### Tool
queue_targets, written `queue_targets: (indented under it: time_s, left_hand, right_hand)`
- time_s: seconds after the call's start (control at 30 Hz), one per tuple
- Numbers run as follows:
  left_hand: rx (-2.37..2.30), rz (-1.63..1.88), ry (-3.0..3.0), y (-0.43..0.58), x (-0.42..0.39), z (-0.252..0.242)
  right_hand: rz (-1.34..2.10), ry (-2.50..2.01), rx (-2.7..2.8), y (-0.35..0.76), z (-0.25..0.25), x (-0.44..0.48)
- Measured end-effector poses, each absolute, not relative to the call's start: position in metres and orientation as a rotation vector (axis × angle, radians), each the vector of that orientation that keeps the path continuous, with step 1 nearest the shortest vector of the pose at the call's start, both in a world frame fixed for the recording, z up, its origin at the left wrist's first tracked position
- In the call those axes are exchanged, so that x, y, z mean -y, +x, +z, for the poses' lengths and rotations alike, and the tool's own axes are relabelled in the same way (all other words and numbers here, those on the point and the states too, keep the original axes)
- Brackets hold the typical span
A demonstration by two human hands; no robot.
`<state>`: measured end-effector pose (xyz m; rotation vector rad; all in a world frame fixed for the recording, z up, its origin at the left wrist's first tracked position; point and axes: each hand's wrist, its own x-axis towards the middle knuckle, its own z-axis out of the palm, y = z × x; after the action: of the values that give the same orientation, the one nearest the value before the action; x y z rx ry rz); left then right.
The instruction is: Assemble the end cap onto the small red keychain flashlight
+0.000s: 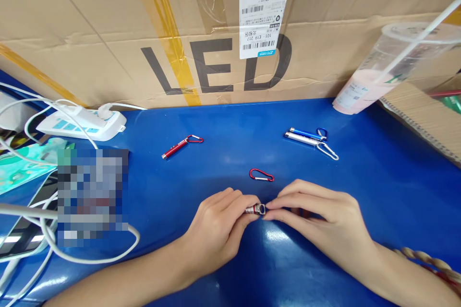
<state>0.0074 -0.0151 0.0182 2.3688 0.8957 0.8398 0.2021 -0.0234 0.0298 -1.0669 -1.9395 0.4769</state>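
My left hand [223, 225] is closed around a small penlight [251, 209], mostly hidden in the fingers; its silvery, red-banded end with a square metal loop sticks out. At that loop, my right hand [324, 220] pinches with thumb and fingertips. A dark reddish patch shows between the right-hand fingers, too hidden to name. Just beyond both hands lies a loose red carabiner [261, 175]. Farther left is a red penlight [175, 148] with its own carabiner attached. To the right, a blue penlight [308, 134] and a silver penlight [301, 139] lie side by side, each with a carabiner.
A large cardboard box [126, 67] marked LED walls off the back of the blue table [223, 129]. At the right back stands a plastic cup [370, 86] of pink drink with a straw. A power strip [108, 124], white cables [90, 261] and a pixelated patch occupy the left.
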Motion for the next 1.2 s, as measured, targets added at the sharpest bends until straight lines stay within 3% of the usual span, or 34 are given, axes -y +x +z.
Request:
queue_targets:
  time_s: [1.2]
  left_hand:
    - [-0.938,0.727,2.465,0.0069,0.0130,0.0190]
  right_hand:
    - [0.719,-1.130,1.903,0.2010,0.0317,0.0195]
